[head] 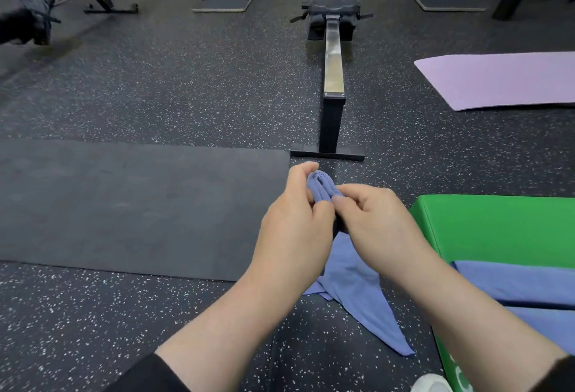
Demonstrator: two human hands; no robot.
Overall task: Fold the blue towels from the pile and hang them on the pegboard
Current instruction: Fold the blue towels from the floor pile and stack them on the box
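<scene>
Both hands, left [295, 220] and right [378, 223], pinch blue towel [354, 285]; fingers hide fold.

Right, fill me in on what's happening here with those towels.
A person is folding a blue towel in mid-air over a speckled gym floor. The left hand and the right hand both pinch its bunched upper edge, while the rest hangs down below them. More blue towels lie on a green box to the right. A rowing machine stands ahead, between a black mat and a purple mat. No pegboard is in view.
</scene>
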